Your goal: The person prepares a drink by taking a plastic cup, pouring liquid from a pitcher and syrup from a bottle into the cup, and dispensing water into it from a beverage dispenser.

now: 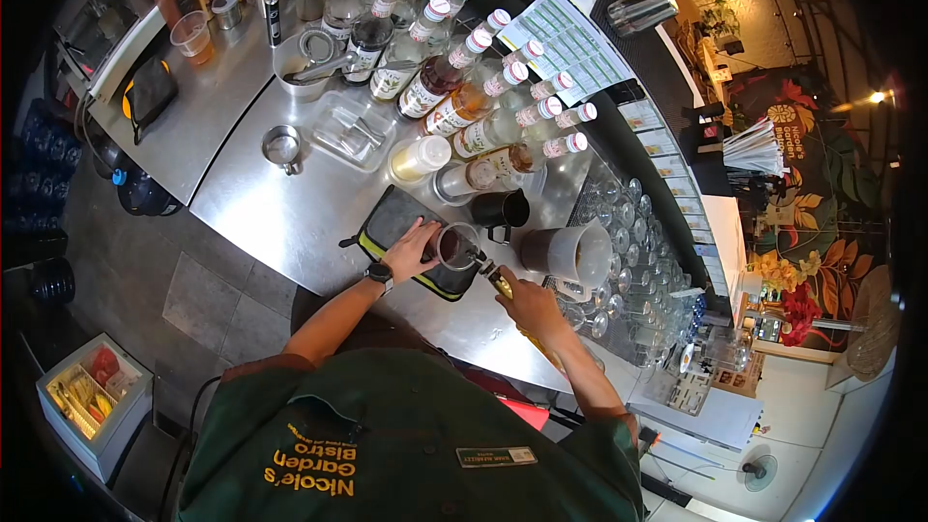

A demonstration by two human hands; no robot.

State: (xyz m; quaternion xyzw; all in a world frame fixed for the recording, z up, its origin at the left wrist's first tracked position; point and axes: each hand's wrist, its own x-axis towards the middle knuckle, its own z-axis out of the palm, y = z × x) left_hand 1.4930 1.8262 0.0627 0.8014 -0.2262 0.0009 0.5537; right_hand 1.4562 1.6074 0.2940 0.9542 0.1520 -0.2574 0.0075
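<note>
My left hand (411, 249), with a watch on its wrist, has its fingers around the side of a clear glass (454, 244) of dark liquid. The glass is over a black pouch-like item (401, 217) with yellow-green trim. My right hand (532, 307) is closed around a long tool with a yellow and black handle (505, 282). Its metal end points at the rim of the glass; its exact kind is unclear. Just beyond stand a black pitcher (500, 211) and a plastic jug (570, 253) with brown liquid.
Several syrup bottles (445, 77) stand in rows at the back. A steel cup (281, 148), a clear tray (353, 132) and a yellow-filled container (420, 159) sit nearer. Many upturned glasses (619, 251) cover a mat at right. The steel counter (251, 222) has a curved edge.
</note>
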